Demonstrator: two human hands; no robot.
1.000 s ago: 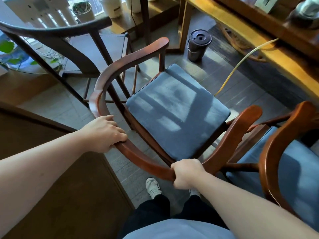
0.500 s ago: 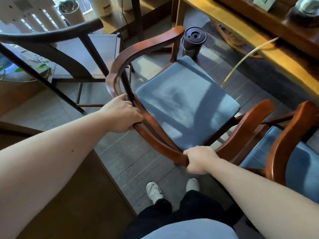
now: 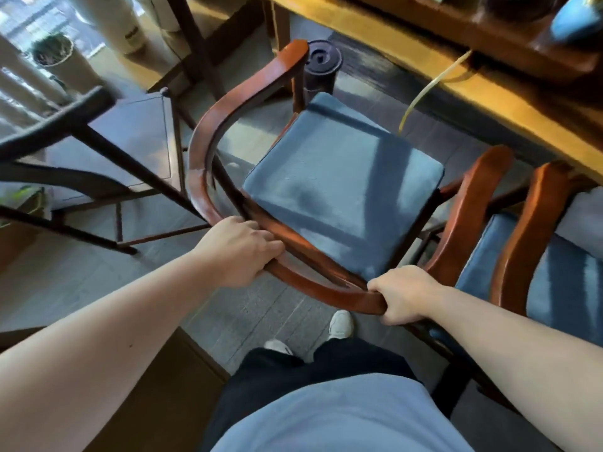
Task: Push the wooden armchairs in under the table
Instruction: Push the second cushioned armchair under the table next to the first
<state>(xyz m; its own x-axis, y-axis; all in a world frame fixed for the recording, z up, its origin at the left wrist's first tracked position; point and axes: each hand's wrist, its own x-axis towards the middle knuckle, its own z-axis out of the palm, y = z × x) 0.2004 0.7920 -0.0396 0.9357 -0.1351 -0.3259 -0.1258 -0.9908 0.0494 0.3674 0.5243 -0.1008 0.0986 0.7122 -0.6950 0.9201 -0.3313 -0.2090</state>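
Wooden armchair (image 3: 208,148), reddish curved rail, blue seat cushion (image 3: 339,187) (sunlit), left hand (image 3: 238,252) and right hand (image 3: 404,295) both clenched round the rail

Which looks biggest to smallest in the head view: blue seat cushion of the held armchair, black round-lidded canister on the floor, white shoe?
1. Blue square seat cushion
2. Black round-lidded canister
3. White shoe

The canister stands farther from the camera and the shoe is partly hidden by the trouser leg, so 2 versus 3 is unsure.
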